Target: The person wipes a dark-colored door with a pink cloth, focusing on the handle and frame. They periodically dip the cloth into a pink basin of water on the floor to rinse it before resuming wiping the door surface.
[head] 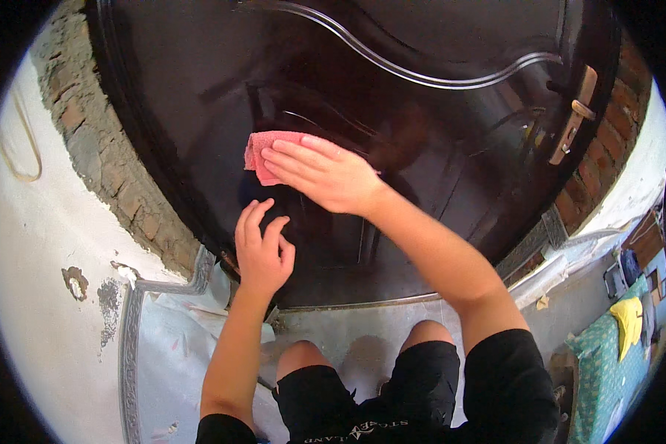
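A folded pink cloth [276, 155] lies against a dark, glossy door [322, 233]. My right hand [327, 172] presses the cloth to the door's surface with its fingers laid flat and close together. Part of the cloth is hidden under the palm. Lower and to the left, my left hand [263, 250] is raised before the door with its fingers bent and spread, and nothing is in it. Whether its fingertips touch the door I cannot tell. A curved silvery trim line [422, 77] runs across the door above both hands.
At the door's right edge is a bronze-coloured handle plate [573, 119] with a lever. Rough exposed brick [127, 172] borders the frame on the left, beside a white wall [50, 233]. A bed with a green patterned cover [602, 349] stands at far right, with yellow fabric [628, 324] on it.
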Available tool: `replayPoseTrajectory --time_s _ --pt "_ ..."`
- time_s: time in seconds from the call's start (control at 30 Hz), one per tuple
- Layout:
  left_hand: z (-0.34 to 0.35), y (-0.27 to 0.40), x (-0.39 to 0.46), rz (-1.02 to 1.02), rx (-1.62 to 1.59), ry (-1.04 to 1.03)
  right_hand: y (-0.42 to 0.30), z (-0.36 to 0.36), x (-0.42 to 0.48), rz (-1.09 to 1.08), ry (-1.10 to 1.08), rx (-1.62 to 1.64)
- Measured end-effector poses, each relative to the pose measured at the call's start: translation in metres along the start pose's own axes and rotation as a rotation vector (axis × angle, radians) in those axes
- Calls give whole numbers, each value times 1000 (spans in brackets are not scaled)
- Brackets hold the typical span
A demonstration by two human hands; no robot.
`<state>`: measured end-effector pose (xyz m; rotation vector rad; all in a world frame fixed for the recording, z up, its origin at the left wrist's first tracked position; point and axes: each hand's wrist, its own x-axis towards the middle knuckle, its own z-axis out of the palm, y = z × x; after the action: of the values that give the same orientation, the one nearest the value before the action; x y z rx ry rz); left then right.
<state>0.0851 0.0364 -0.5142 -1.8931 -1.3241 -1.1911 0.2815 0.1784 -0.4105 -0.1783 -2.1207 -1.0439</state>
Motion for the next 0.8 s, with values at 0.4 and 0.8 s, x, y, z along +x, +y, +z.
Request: replayPoseTrajectory --time_s 0.4,0.8 --pt "23 2 13 37 18 24 -10 -6 -69 421 57 10" --pt "33 20 21 76 25 34 86 -60 -100 660 284 -179"
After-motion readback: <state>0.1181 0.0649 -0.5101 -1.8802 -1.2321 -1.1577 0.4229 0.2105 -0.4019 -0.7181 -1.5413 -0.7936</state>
